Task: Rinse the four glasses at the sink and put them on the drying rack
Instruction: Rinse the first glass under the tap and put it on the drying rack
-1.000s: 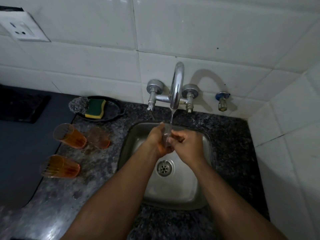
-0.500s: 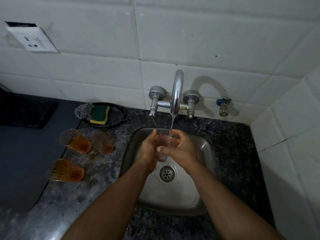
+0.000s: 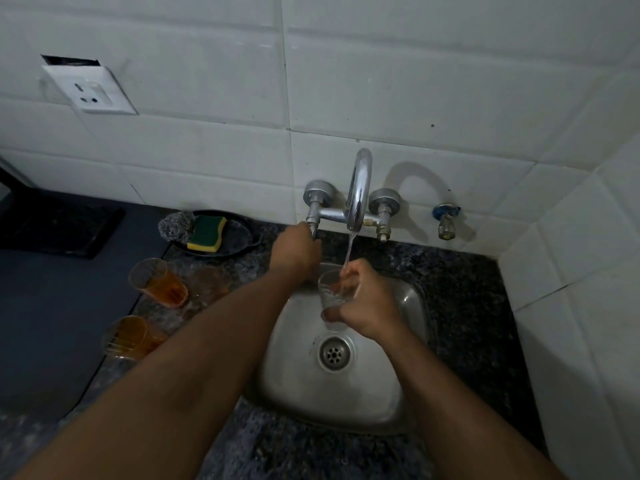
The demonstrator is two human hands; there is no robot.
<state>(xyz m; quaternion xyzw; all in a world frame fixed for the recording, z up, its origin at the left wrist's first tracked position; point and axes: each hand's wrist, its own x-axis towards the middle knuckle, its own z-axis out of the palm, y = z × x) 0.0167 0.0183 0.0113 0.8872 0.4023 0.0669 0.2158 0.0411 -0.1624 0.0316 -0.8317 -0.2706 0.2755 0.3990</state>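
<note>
My right hand (image 3: 363, 303) grips a clear glass (image 3: 330, 296) over the steel sink (image 3: 381, 393), under the thin stream from the chrome tap (image 3: 359, 188). My left hand (image 3: 294, 251) has reached up to the tap's left handle (image 3: 313, 223), and its fingers curl around it. Left of the sink on the granite counter lie three more glasses: an orange one (image 3: 157, 282), a paler one (image 3: 207, 284) beside it, and another orange one (image 3: 131, 337) nearer me. The drying rack is not in view.
A black dish (image 3: 239, 237) with a green-yellow sponge (image 3: 207, 234) and a steel scrubber (image 3: 176, 225) sits at the wall behind the glasses. A dark mat (image 3: 52, 306) covers the counter's left. A second small valve (image 3: 445, 221) is right of the tap. White tiled walls close the back and right.
My left hand has let go of the glass and moved up to the tap's left handle. My right hand now holds the glass alone under the stream.
</note>
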